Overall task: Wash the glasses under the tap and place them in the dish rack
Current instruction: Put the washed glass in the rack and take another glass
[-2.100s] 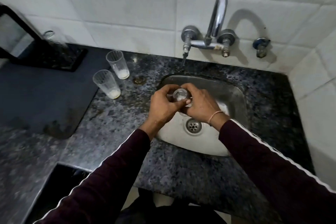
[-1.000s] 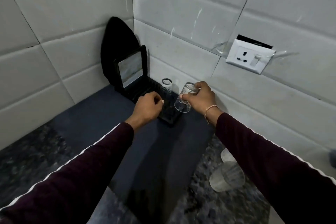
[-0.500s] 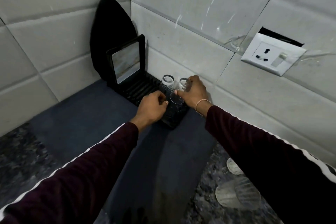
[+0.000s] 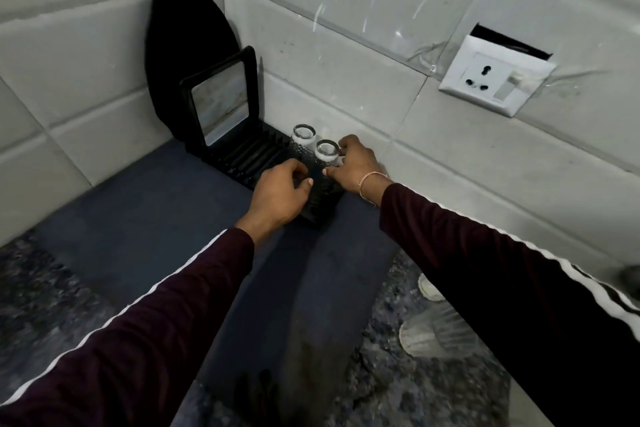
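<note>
**Glass set in the rack**

At frame centre, the right hand (image 4: 353, 165) gripped an inverted glass (image 4: 326, 156) on the black dish rack (image 4: 249, 158), beside a second glass (image 4: 303, 137). The left hand (image 4: 277, 194), loosely curled, held nothing visible.

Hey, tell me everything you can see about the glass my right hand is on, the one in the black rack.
The glass is small, clear and looks textured along its side. It stands upside down, base up, at the near end of the black dish rack, right beside a second inverted glass. The right hand has fingers around its right side. The left hand rests just in front, not clearly touching it.
</note>
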